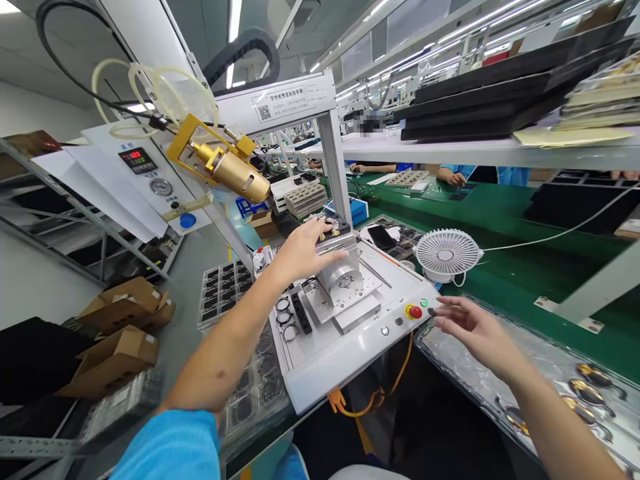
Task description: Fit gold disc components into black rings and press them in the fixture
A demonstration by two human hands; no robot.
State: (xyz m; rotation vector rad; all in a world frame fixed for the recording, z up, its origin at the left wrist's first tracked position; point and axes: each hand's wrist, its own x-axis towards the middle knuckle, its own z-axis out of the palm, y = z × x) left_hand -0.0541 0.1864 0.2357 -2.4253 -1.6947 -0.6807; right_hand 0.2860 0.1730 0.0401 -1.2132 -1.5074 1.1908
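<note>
My left hand [305,250] reaches over a silver metal fixture [345,277] on the white bench machine, its thumb stretched along the fixture's upper side. The fingertips lie by a dark block [337,230] at the fixture's back; whether they press on it I cannot tell. Beside the machine's front right corner, my right hand [473,330] hangs with its fingers apart. A small dark piece [433,311] shows at its fingertips, near the red stop button [415,311]. Above the fixture, to the left, a gold dispensing cylinder [240,177] is mounted at a tilt.
Black rings [283,318] lie on the machine's left side. Trays of parts [225,290] stand further left. To the right are a white fan [447,253], a phone [381,237] and a clear-covered tray of round parts [500,360]. Other people's hands [456,179] show across the green bench.
</note>
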